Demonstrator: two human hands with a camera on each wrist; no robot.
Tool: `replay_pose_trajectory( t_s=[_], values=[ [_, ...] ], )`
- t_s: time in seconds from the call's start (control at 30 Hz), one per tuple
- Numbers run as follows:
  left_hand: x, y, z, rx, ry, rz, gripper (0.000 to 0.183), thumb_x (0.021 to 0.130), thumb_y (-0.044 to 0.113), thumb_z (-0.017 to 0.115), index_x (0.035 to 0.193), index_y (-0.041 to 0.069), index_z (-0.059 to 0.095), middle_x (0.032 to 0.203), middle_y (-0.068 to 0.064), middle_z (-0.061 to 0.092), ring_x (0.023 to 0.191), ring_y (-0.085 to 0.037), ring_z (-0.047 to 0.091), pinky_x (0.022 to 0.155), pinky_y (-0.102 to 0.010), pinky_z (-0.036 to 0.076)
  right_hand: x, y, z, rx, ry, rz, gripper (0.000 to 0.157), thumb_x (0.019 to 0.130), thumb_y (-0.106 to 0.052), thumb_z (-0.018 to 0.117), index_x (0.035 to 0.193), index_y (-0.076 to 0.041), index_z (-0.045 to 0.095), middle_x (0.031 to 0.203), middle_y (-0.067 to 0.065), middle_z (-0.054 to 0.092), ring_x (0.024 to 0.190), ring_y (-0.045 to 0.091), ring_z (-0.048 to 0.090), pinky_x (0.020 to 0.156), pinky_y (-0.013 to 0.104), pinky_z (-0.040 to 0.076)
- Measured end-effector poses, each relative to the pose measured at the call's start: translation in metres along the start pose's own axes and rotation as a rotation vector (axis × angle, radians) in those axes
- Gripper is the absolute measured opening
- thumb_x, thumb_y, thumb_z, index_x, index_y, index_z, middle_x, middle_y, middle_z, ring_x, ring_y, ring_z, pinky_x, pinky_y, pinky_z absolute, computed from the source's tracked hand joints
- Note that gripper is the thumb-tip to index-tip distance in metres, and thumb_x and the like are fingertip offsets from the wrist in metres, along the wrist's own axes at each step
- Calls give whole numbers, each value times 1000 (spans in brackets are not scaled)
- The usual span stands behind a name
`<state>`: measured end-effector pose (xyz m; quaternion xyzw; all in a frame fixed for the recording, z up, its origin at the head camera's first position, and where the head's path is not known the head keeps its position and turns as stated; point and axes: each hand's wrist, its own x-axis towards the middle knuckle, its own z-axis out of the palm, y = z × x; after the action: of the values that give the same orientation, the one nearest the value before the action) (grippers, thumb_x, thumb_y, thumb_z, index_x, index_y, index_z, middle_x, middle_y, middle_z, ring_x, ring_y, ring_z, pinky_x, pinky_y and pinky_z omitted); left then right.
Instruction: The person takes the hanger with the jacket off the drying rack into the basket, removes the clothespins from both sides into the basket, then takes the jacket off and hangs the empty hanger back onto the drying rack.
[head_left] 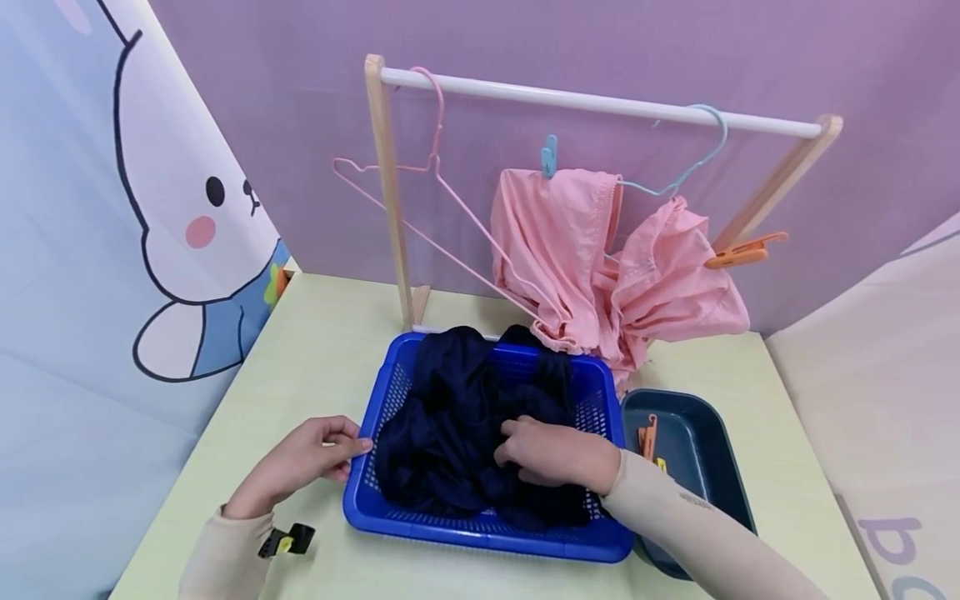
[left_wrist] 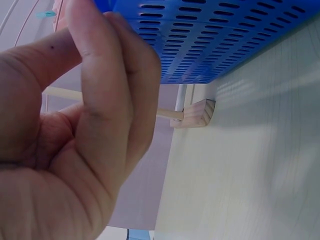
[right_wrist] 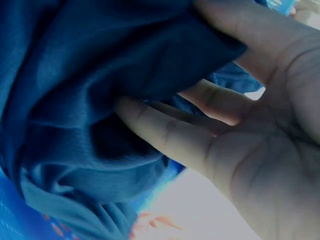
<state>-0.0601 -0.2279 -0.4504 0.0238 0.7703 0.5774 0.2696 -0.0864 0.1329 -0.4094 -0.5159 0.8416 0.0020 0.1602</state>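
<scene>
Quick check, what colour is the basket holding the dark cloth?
The basket is bright blue; it shows best in the head view.

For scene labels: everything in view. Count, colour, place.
Basket: 1, blue, on table
Cloth heap: 1, navy, in basket
Clothes rack: 1, wood/white, behind basket
Hangers: 2, pink/light blue, on rack
Garment: 1, pink, on blue hanger
Clothespins: 2, blue/orange, on garment
Tub: 1, dark teal, beside basket
Clip: 1+, orange, in tub
Unclear item: 1, yellow, in tub
Table: 1, pale yellow, underneath
Backdrops: 3, purple/blue/white, behind, left, right
Attachment: 1, black, left wrist
Left hand: 1, beige-sleeved, gripping basket
Right hand: 1, beige-sleeved, holding cloth
</scene>
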Motion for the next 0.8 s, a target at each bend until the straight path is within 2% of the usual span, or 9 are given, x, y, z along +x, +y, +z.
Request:
replay_pose_trajectory(
  t_s=[0.13, 0.2, 0.27, 0.33, 0.43, 0.5, 0.6, 0.8],
  values=[
    [0, -1, -1, -13, -17, 12, 30, 97, 25, 68, 101, -4, 60, 81, -9, 61, 69, -20, 58, 63, -37, 60, -12, -3, -19, 100, -33, 10, 25, 89, -16, 77, 113, -18, 71, 113, 4, 62, 102, 18, 58, 88, 29, 51],
    [0, -1, -1, -13, -19, 16, 30, 97, 25, 69, 101, -4, 61, 80, -8, 60, 68, -20, 58, 63, -38, 60, -17, -2, -32, 143, -19, -1, 29, 91, -19, 76, 119, -16, 69, 124, 9, 60, 112, 21, 58, 95, 32, 50],
    [0, -1, -2, -14, -22, 19, 30, 97, 25, 69, 101, -4, 60, 80, -8, 60, 68, -20, 58, 63, -38, 60, -18, 1, -46, 165, 39, -19, 33, 92, -21, 74, 123, -13, 67, 132, 14, 58, 120, 25, 56, 101, 36, 48],
    [0, -1, -2, -15, -25, 20, 31, 97, 25, 69, 100, -4, 60, 80, -8, 60, 68, -20, 58, 63, -38, 60, -13, 9, -56, 165, 135, -40, 34, 93, -21, 73, 124, -9, 66, 132, 16, 58, 122, 27, 55, 104, 39, 46],
    [0, 0, -2, -17, -27, 17, 31, 97, 25, 69, 100, -4, 60, 80, -9, 60, 68, -21, 59, 63, -40, 60, 5, 26, -64, 123, 281, -38, 36, 94, -20, 73, 125, -4, 65, 131, 20, 58, 122, 32, 55, 104, 43, 45],
    [0, -1, -2, -21, -26, 10, 31, 97, 25, 69, 100, -4, 60, 80, -9, 60, 68, -21, 58, 63, -40, 60, 23, 37, -65, 93, 332, -12, 40, 94, -19, 72, 128, -1, 62, 131, 22, 57, 120, 35, 57, 103, 45, 46],
    [0, -1, -2, -21, -19, 4, 31, 97, 26, 69, 101, -3, 60, 80, -8, 60, 68, -20, 59, 63, -39, 60, 51, 51, -67, 83, 307, 55, 48, 95, -19, 71, 137, -1, 56, 136, 25, 53, 121, 38, 56, 104, 46, 45],
    [0, 0, -1, -18, -11, 3, 31, 97, 26, 70, 101, -3, 60, 79, -8, 60, 68, -20, 59, 62, -39, 60, 98, 70, -66, 178, 123, 207, 69, 98, -28, 67, 154, -4, 33, 144, 26, 45, 131, 34, 47, 109, 43, 39]
  ],
)
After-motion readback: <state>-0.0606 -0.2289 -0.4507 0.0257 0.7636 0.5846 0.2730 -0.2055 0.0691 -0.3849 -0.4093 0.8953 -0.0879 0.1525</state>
